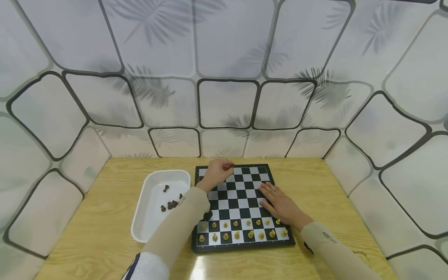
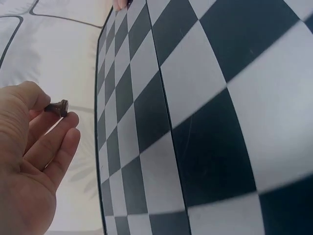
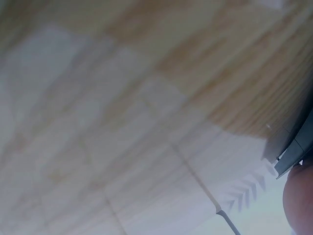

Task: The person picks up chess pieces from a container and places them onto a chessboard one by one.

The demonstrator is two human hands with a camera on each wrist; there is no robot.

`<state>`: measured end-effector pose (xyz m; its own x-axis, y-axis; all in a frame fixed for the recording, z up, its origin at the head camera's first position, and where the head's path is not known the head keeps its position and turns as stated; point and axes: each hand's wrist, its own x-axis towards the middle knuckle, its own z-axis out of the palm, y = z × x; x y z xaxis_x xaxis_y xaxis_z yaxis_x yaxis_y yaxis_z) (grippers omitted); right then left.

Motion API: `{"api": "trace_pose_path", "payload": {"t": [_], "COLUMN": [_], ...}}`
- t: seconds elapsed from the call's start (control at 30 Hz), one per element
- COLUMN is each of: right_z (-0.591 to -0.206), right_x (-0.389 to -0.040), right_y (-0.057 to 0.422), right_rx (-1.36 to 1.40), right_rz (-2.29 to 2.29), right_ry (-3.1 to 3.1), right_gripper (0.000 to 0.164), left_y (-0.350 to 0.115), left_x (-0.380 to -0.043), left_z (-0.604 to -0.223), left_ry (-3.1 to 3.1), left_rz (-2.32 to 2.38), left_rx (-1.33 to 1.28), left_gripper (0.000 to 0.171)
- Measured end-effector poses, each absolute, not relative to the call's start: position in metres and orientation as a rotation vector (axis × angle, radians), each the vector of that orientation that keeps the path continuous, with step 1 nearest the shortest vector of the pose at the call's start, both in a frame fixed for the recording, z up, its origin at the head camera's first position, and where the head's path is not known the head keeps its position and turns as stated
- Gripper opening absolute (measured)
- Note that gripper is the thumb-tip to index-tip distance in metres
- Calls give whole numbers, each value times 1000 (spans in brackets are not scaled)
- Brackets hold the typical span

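My left hand [image 1: 217, 173] is over the far left part of a black and white chessboard [image 1: 233, 203]. Between its thumb and fingers it pinches a small dark brown chess piece [image 2: 59, 107], best seen in the left wrist view. My right hand [image 1: 281, 202] rests on the right side of the board, fingers spread and pointing away from me. Two rows of yellow chess pieces [image 1: 237, 235] stand along the board's near side. In the right wrist view only a blurred bit of the right hand [image 3: 298, 203] shows at the edge.
Left of the board, a white plastic tray [image 1: 140, 217] holds several dark brown chess pieces [image 1: 169, 205]; my left forearm crosses over its right side. Everything stands on a light wooden table [image 1: 105, 233]. A patterned cloth wall [image 1: 227, 105] encloses the back and sides.
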<state>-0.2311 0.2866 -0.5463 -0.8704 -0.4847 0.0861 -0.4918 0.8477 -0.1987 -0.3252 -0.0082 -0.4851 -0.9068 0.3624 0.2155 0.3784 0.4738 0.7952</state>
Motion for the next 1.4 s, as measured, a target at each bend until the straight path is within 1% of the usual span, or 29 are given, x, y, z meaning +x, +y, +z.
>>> {"api": "trace_pose_path", "payload": {"t": [0.33, 0.5, 0.77, 1.4], "right_z": [-547, -547, -545, -543], "right_x": [-232, -231, -229, -231], "right_y": [287, 286, 286, 288], "right_rx": [790, 789, 793, 813], "right_rz": [338, 340, 351, 345], "right_ry": [-2975, -2973, -2969, -2968], "right_gripper": [62, 62, 62, 61], "left_y": [13, 21, 25, 33], "left_x": [-332, -331, -340, -352], "left_z": [-495, -496, -506, -509], "left_ry": [-2726, -2749, -2737, -2735], "left_rz": [-1432, -1464, -1491, -1508], "left_rx": [-652, -594, -464, -391], "left_gripper": [21, 23, 22, 19]}}
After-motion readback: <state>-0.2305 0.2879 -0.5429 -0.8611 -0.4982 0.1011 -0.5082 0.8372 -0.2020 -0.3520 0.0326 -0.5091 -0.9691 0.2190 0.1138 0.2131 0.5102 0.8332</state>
